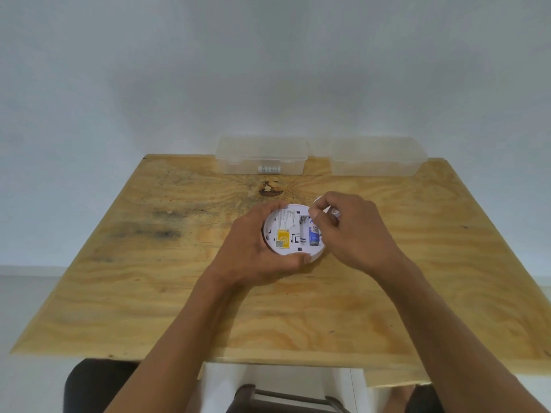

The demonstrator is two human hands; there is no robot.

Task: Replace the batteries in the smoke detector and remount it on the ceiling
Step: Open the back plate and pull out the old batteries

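Observation:
The round white smoke detector (pixel 286 226) lies back-side up at the middle of the wooden table (pixel 179 293), with a yellow label on it. My left hand (pixel 253 254) grips its rim, thumb at the near edge and fingers at the far edge. A blue battery (pixel 315 234) sits in the right slot of the open compartment; the slot beside it looks empty. My right hand (pixel 351 231) hovers over the compartment's far end and pinches a white cylinder (pixel 318 200), apparently a battery, mostly hidden by the fingers.
Two clear plastic boxes stand at the table's far edge against the wall: the left box (pixel 262 156) holds several white batteries (pixel 269 169), the right box (pixel 377 158) looks empty. A stool (pixel 286 397) shows below the near edge.

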